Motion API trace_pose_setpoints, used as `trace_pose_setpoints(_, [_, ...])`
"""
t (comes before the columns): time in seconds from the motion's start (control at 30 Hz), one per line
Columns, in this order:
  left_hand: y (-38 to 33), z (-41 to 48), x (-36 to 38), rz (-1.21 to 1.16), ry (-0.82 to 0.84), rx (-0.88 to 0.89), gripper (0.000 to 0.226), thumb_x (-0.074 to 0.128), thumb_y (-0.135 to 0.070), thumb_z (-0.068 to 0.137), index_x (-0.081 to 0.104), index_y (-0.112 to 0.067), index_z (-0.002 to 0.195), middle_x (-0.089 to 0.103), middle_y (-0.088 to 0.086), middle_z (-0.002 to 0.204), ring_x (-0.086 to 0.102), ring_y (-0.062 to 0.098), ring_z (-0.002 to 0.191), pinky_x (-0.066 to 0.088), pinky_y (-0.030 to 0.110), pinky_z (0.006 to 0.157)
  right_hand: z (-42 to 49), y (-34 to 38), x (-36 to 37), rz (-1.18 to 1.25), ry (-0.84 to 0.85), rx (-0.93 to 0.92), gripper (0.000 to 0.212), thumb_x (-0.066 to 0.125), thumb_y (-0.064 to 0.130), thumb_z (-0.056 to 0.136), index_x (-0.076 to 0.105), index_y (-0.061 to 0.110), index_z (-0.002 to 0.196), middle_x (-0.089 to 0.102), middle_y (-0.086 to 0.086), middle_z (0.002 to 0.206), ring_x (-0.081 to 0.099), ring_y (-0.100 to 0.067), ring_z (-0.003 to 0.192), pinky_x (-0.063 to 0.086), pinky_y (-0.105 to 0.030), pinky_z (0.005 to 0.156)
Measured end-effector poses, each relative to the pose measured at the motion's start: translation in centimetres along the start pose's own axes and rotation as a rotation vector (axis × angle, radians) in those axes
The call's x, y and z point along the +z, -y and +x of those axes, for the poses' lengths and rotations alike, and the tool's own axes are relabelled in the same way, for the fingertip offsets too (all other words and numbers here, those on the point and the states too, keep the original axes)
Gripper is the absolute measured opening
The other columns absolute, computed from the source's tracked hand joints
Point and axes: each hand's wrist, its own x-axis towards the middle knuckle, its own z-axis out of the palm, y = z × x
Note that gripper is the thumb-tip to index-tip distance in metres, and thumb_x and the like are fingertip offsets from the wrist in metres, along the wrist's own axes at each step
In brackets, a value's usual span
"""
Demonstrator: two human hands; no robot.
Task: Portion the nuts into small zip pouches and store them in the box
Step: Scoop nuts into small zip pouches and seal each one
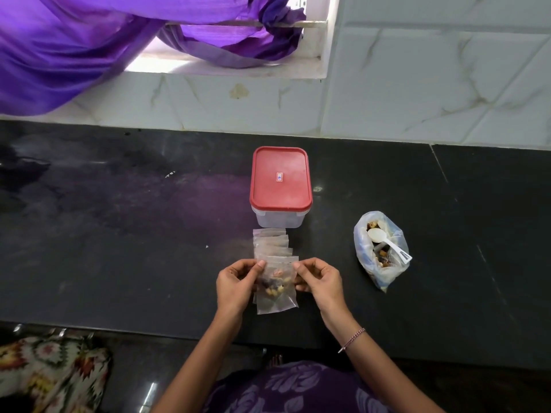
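Note:
A small clear zip pouch [275, 289] with mixed nuts inside sits low on the black counter. My left hand [237, 286] pinches its top left corner and my right hand [320, 283] pinches its top right corner. Several empty pouches [272, 244] lie fanned out just beyond it. Behind them stands a clear plastic box [278, 217] with its red lid [280, 178] closed. To the right lies an open plastic bag of nuts [380, 254] with a white plastic spoon [387, 241] resting in it.
The black counter [134, 234] runs wide to both sides and ends at a white tiled wall [417, 84]. A purple curtain [74, 46] hangs over the window sill at the upper left. A patterned cloth [50, 371] lies below the counter's front edge.

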Motion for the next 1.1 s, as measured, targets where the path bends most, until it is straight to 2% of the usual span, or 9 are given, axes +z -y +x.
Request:
trace_pose_setpoints(0.3, [1.8,0.0,-1.3,0.169,-0.034,0.02,0.011,0.073,-0.02,0.085,0.074,-0.015,0.075,0.073,0.005,0.073,0.071,0.024,0.076,0.059,0.042,0.071,-0.2,-2.2,-0.1,-0.216,-0.025,-0.053,0.009,0.071,0.022,0.084,0.072,0.016,0.077,0.067,-0.002,0.064,0.06,-0.007,0.059,0.051,-0.019,0.058])
trace_pose_setpoints(0.43, [2.2,0.1,-1.3,0.32,-0.076,0.07,0.006,0.076,-0.028,0.081,0.074,-0.023,0.077,0.073,-0.005,0.071,0.07,0.011,0.072,0.059,0.042,0.072,0.3,-2.5,0.2,-0.335,-0.052,-0.137,0.007,0.069,0.022,0.085,0.072,0.016,0.083,0.07,0.001,0.069,0.063,-0.003,0.057,0.052,-0.016,0.059])
trace_pose_setpoints(0.57, [2.3,-0.2,-1.3,0.508,-0.13,0.286,0.011,0.077,-0.031,0.08,0.072,-0.025,0.088,0.069,-0.011,0.075,0.065,0.003,0.07,0.057,0.033,0.067,0.3,-3.0,0.5,-0.451,-0.057,-0.261,0.014,0.064,0.018,0.09,0.071,0.012,0.1,0.07,0.0,0.089,0.066,-0.002,0.069,0.054,-0.017,0.067])
trace_pose_setpoints(0.63, [2.4,-0.4,-1.4,0.531,-0.125,0.379,0.026,0.077,-0.027,0.081,0.068,-0.024,0.106,0.066,-0.012,0.08,0.064,0.004,0.071,0.055,0.025,0.066,0.0,-3.3,0.6,-0.482,-0.042,-0.336,0.019,0.06,0.017,0.092,0.066,0.015,0.111,0.065,0.005,0.097,0.065,-0.005,0.081,0.056,-0.022,0.074])
trace_pose_setpoints(0.73, [2.7,-0.6,-1.9,0.592,-0.127,0.49,0.047,0.074,-0.025,0.083,0.055,-0.022,0.126,0.062,-0.012,0.097,0.059,0.005,0.086,0.052,0.024,0.071,-0.6,-3.5,0.4,-0.525,-0.038,-0.464,0.031,0.056,0.014,0.094,0.053,0.018,0.125,0.053,0.006,0.103,0.058,-0.009,0.094,0.052,-0.025,0.083])
trace_pose_setpoints(0.8, [3.0,-0.5,-2.5,0.722,-0.09,0.657,0.053,0.067,-0.03,0.087,0.048,-0.016,0.134,0.058,-0.003,0.119,0.052,0.01,0.11,0.047,0.024,0.087,-1.0,-3.6,-0.1,-0.654,-0.02,-0.609,0.04,0.054,0.018,0.095,0.044,0.017,0.134,0.047,0.004,0.121,0.05,-0.008,0.112,0.046,-0.024,0.096])
trace_pose_setpoints(0.87, [3.6,-0.1,-3.1,0.907,0.06,0.857,0.064,0.056,-0.041,0.092,0.038,-0.011,0.145,0.044,0.005,0.145,0.039,0.015,0.135,0.033,0.028,0.11,-1.0,-3.8,-0.6,-0.912,0.071,-0.831,0.053,0.051,0.026,0.096,0.034,0.011,0.143,0.037,-0.001,0.143,0.036,-0.013,0.134,0.033,-0.027,0.111])
trace_pose_setpoints(0.93, [4.4,0.4,-3.7,1.138,0.234,0.994,0.074,0.046,-0.05,0.095,0.023,-0.009,0.152,0.023,0.007,0.159,0.02,0.019,0.148,0.018,0.041,0.119,-0.6,-4.3,-1.0,-1.224,0.216,-1.008,0.067,0.047,0.037,0.096,0.02,0.007,0.15,0.021,-0.007,0.156,0.018,-0.02,0.145,0.019,-0.033,0.118])
trace_pose_setpoints(1.1, [4.8,1.7,-4.6,1.37,0.406,0.932,0.087,0.035,-0.066,0.094,0.007,-0.01,0.155,0.001,0.003,0.164,0.005,0.016,0.15,0.008,0.051,0.118,0.7,-5.0,-1.7,-1.45,0.368,-0.91,0.082,0.038,0.057,0.094,0.008,0.007,0.152,0.001,-0.007,0.16,0.002,-0.021,0.148,0.011,-0.039,0.116])
